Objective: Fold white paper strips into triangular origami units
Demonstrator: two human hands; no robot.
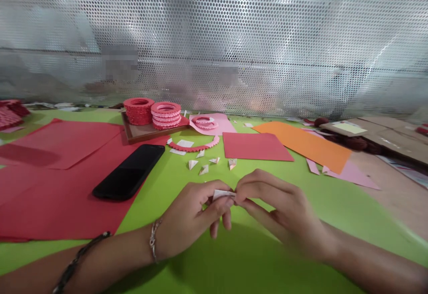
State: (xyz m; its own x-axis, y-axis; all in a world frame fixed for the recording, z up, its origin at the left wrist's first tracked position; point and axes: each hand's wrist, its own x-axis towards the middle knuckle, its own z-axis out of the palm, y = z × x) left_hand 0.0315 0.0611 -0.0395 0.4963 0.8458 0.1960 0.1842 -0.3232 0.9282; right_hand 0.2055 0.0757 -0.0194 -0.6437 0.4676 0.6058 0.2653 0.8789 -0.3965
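Note:
A small piece of white paper [222,193] is pinched between both hands above the green tabletop [247,249]. My left hand [197,209] grips its left part between thumb and fingers. The fingertips of my right hand [279,205] close on its right end. Just beyond my hands lie several small folded paper triangles [204,169], white with some printed marks. Behind them rests a curved red and pink strip of joined folded pieces [197,148], with flat white slips [185,143] beside it.
A black phone [130,171] lies on large red sheets [76,187] at left. Stacked red and pink rings [166,116] stand on a brown tray [143,134]. Red paper [256,147], orange paper [304,144] and cardboard [391,129] lie to the right. A perforated metal screen [214,40] spans the back.

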